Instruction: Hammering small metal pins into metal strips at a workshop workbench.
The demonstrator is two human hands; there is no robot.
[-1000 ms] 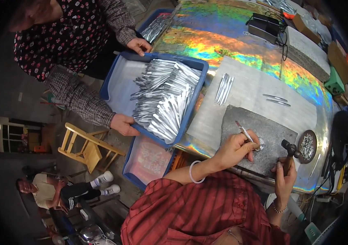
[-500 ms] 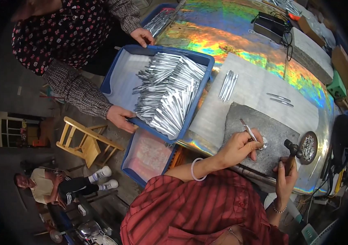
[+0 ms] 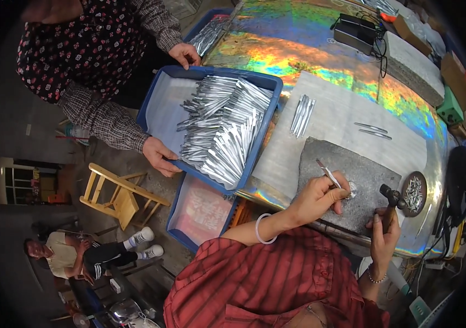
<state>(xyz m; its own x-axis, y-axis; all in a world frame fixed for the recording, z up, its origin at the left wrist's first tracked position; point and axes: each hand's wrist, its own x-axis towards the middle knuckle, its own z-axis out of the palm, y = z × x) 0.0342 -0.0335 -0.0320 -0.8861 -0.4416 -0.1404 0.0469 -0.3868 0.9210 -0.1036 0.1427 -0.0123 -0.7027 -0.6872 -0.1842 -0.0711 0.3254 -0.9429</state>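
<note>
Over the dark stone block (image 3: pixel 348 164), my left hand (image 3: pixel 323 198) pinches a slim silvery metal piece with a brownish tip (image 3: pixel 327 171), held at a slant. Beside my fingers a small shiny spot (image 3: pixel 352 189) shows on the block; I cannot make out what it is. My right hand (image 3: pixel 383 238) grips a hammer (image 3: pixel 392 198) by its handle at the block's right edge, its head raised toward a round dark dish (image 3: pixel 414 191) of small silvery bits. On the pale sheet (image 3: pixel 342 109) lie a group of slim metal pieces (image 3: pixel 302 116) and two more (image 3: pixel 373 130).
At left, a co-worker's hands (image 3: pixel 159 156) hold a blue tray (image 3: pixel 162 70) heaped with slim silvery pieces. Another blue tray (image 3: pixel 180 234) sits below it. A black box (image 3: pixel 355 34) and a grey slab (image 3: pixel 412 68) stand at the back right. A wooden chair (image 3: pixel 121 199) and a seated person (image 3: pixel 69 254) are farther left.
The co-worker's tray has shifted slightly left and down in the picture. My two hands keep nearly the same places, with the metal piece and the hammer still in them.
</note>
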